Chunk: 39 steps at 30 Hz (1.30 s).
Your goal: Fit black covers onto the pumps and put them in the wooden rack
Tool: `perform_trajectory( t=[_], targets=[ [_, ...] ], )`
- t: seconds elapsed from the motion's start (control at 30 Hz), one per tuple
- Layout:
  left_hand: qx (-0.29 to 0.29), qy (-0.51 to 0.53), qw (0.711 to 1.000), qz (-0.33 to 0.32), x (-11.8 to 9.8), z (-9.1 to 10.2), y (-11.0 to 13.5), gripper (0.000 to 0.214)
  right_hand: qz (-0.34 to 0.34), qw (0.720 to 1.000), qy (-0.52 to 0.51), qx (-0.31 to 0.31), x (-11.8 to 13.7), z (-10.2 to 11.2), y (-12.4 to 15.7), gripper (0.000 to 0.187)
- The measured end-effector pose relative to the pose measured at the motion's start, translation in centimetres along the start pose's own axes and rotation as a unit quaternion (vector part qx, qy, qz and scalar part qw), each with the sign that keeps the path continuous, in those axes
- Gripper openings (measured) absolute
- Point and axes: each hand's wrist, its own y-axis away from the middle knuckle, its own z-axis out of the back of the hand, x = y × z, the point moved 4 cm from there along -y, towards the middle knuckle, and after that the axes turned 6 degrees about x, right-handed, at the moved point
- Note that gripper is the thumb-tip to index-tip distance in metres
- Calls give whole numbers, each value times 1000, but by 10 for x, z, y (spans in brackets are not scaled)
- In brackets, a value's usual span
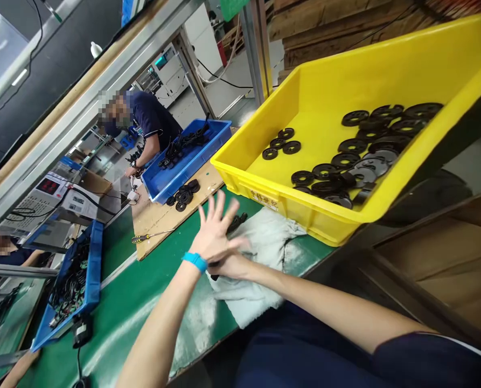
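My left hand (pixel 216 229) is raised above the green belt with its fingers spread wide, a blue band on the wrist. My right hand (pixel 229 264) lies under and behind it on a white cloth (pixel 260 253); its fingers are mostly hidden. A small black part (pixel 237 221) lies on the cloth just beyond the left hand's fingertips. A yellow bin (pixel 305 210) to the right holds several black discs (pixel 345 161).
A cardboard sheet (pixel 163 215) carries a screwdriver (pixel 147 237) and black discs (pixel 183 195). Blue bins (pixel 192 161) (pixel 90 280) hold black cable parts. A person in dark blue (pixel 147 121) works farther along the belt. A tester with red display (pixel 48 188) stands at left.
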Motion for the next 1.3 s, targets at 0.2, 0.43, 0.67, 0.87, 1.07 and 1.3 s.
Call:
perform_trajectory(
  t=[0.2,0.43,0.67,0.87,1.07,1.3],
  targets=[
    [65,7,997,-49,-4,24,-3,87,22,999,-21,19,4,0,0,55],
    [-88,-36,990,-109,-75,149,-5,100,53,998,21,27,9,6,0,45],
    [-84,84,988,101,-22,95,54,65,70,997,7,37,8,10,2,46],
    [-111,512,817,240,32,-25,99,46,45,995,1,85,9,13,9,63],
    [-279,579,740,198,16,-55,94,23,-6,994,-100,-33,14,8,24,34],
    [-331,607,697,190,22,-62,95,20,13,994,-102,-32,19,-1,26,40]
  ],
)
